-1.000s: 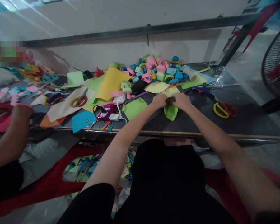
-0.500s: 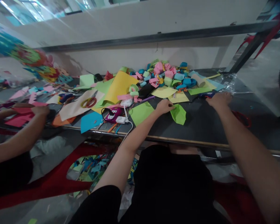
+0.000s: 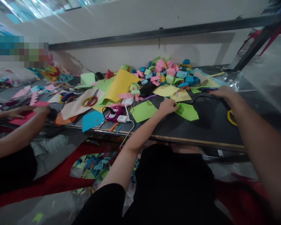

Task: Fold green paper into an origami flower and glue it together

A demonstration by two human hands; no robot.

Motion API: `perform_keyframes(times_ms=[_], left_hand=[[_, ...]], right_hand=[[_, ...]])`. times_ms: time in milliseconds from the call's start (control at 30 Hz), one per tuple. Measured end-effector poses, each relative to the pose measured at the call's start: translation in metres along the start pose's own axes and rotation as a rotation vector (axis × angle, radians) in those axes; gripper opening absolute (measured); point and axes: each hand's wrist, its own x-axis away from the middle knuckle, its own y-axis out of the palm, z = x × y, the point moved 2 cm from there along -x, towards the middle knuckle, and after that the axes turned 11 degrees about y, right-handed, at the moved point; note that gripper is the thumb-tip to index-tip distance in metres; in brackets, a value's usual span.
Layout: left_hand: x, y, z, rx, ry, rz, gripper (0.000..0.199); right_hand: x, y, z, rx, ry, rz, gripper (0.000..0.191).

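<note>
My left hand point(image 3: 168, 106) pinches the left edge of a folded light-green paper piece point(image 3: 187, 112) that lies on the dark table point(image 3: 208, 131). My right hand point(image 3: 223, 92) is stretched out to the right and closed over the back of a blue glue gun point(image 3: 207, 89); only the gun's front shows past my fingers. A black cord point(image 3: 202, 97) curves from under that hand toward the green piece.
Yellow scissor handles point(image 3: 230, 117) peek out beside my right forearm. Paper loops point(image 3: 170, 71) are heaped at the back, with coloured sheets point(image 3: 120, 82), other scissors point(image 3: 90, 101), a purple device point(image 3: 112, 113) and a white charger point(image 3: 122, 118) to the left. A co-worker's hand point(image 3: 41, 110) works at far left.
My right hand let go of the green piece and went right to the glue gun. The green piece, earlier bunched between both hands, now lies flatter in my left hand.
</note>
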Motion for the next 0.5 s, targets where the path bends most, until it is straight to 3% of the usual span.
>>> perform_keyframes(times_ms=[100, 167, 267, 400, 500], left_hand=[[-0.001, -0.001, -0.002, -0.104, -0.056, -0.031, 0.027], [0.000, -0.004, -0.004, -0.163, -0.065, -0.052, 0.029], [0.002, -0.010, -0.008, -0.186, -0.054, -0.065, 0.035], [0.000, -0.014, -0.017, -0.135, -0.013, -0.049, 0.026], [-0.008, -0.012, -0.023, -0.072, 0.090, -0.087, 0.027]], right_hand=[[0.017, -0.015, -0.006, -0.219, 0.094, -0.057, 0.032], [0.027, -0.019, -0.007, -0.426, 0.065, -0.028, 0.026], [0.037, -0.013, -0.003, -0.698, 0.063, 0.048, 0.032], [0.054, 0.006, 0.000, -0.792, -0.079, 0.168, 0.022], [0.074, 0.018, -0.004, -0.983, -0.223, 0.028, 0.014]])
